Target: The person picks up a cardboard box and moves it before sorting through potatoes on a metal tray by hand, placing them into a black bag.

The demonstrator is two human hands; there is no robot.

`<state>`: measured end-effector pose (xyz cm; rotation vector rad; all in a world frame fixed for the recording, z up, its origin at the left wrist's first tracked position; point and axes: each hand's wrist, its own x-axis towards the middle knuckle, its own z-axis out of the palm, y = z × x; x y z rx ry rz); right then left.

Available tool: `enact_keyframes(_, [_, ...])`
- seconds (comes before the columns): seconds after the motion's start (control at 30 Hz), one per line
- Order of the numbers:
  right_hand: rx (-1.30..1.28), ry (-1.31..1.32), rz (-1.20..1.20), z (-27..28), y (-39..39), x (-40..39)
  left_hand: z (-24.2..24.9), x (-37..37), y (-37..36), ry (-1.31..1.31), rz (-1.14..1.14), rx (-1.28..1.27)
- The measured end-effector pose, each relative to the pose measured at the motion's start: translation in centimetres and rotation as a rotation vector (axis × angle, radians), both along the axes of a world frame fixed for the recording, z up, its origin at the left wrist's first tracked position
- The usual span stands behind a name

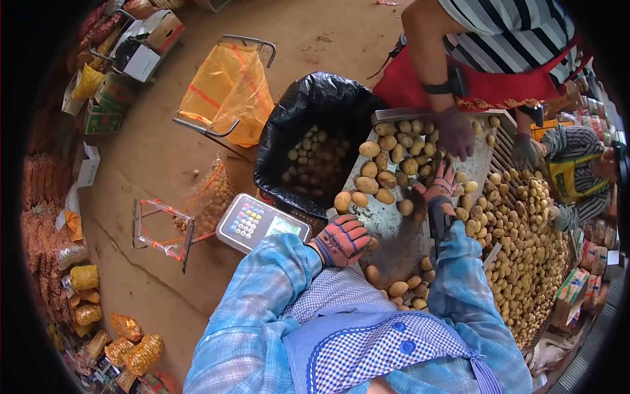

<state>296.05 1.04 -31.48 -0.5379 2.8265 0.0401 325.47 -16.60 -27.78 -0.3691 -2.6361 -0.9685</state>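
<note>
My left hand (342, 241), in an orange and dark work glove, rests with fingers stretched out at the near left edge of the metal sorting tray (394, 231). It holds nothing, and the scale's display unit (262, 223) is just left of it. My right hand (438, 187), gloved alike, reaches over the tray with its fingers apart beside several loose potatoes (386, 178). No potato shows in its grasp. A co-worker's hand in a purple glove (457, 133) is just beyond my right fingertips, over the same potatoes.
A bin lined with a black bag (275, 148) holds potatoes left of the tray. A big potato pile (518, 243) lies on the right. Further left stand an orange mesh bag on a frame (226, 92) and a filled net bag (215, 194). Another worker (574, 164) is at far right.
</note>
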Motion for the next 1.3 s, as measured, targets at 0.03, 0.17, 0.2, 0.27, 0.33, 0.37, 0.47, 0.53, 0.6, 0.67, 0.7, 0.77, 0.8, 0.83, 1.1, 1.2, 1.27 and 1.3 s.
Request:
enact_keyframes(0.03, [0.02, -0.036, 0.004, 0.5, -1.1, -0.4, 0.1, 0.0, 0.0, -0.003, 0.001, -0.001])
enact_keyframes(0.17, [-0.05, -0.057, 0.135, 1.1, -3.7, 0.8, 0.4, -0.2, 0.2, -0.053, -0.003, -0.032])
enact_keyframes(0.2, [-0.053, -0.057, 0.167, 1.1, -4.1, 1.6, 0.3, -0.3, 0.2, -0.057, -0.006, -0.036])
enact_keyframes(0.27, [-0.048, -0.122, 0.217, 2.3, -4.8, 3.8, 0.5, -0.3, 0.3, -0.069, -0.009, -0.045])
enact_keyframes(0.33, [-0.043, -0.151, 0.379, 3.1, -4.6, 5.5, 0.5, -0.4, 0.3, -0.07, -0.012, -0.052])
enact_keyframes(0.37, [-0.038, -0.201, 0.449, 4.0, -4.5, 6.1, 0.5, -0.3, 0.3, -0.073, -0.013, -0.055])
enact_keyframes(0.47, [-0.106, -0.131, 0.445, 3.9, -4.1, 5.9, 0.5, -0.3, 0.3, -0.105, -0.017, -0.071])
enact_keyframes(0.53, [-0.179, -0.057, 0.391, 3.5, -4.3, 3.9, 0.5, -0.3, 0.3, -0.1, -0.008, -0.073])
enact_keyframes(0.6, [-0.177, -0.029, 0.313, 3.0, -5.6, 1.7, 0.5, -0.3, 0.4, -0.098, 0.0, -0.074])
enact_keyframes(0.67, [-0.121, -0.047, 0.229, 2.4, -7.6, 0.2, 0.6, -0.3, 0.4, -0.096, 0.006, -0.074])
enact_keyframes(0.7, [-0.124, -0.068, 0.23, 2.2, -8.3, -0.2, 0.6, -0.4, 0.4, -0.101, 0.007, -0.082])
enact_keyframes(0.77, [-0.124, -0.062, 0.222, 2.6, -9.6, 0.3, 0.7, -0.3, 0.5, -0.111, 0.006, -0.095])
enact_keyframes(0.8, [-0.122, -0.036, 0.215, 2.8, -10.1, 0.7, 0.7, -0.4, 0.4, -0.112, 0.002, -0.092])
enact_keyframes(0.83, [-0.12, -0.01, 0.207, 3.1, -10.6, 1.1, 0.7, -0.4, 0.4, -0.111, 0.002, -0.092])
enact_keyframes(1.1, [-0.051, 0.059, 0.409, 4.8, -13.5, 1.9, 0.5, -0.2, 0.6, -0.135, 0.016, -0.102])
enact_keyframes(1.2, [-0.027, 0.041, 0.417, 5.8, -13.7, 1.1, 0.3, -0.3, 0.7, -0.123, 0.012, -0.101])
enact_keyframes(1.27, [-0.092, 0.007, 0.388, 7.2, -13.5, 0.9, 0.7, -0.2, 0.5, -0.116, 0.021, -0.089])
enact_keyframes(1.3, [-0.164, -0.019, 0.339, 7.5, -13.2, 0.9, 0.7, -0.2, 0.4, -0.107, 0.023, -0.088])
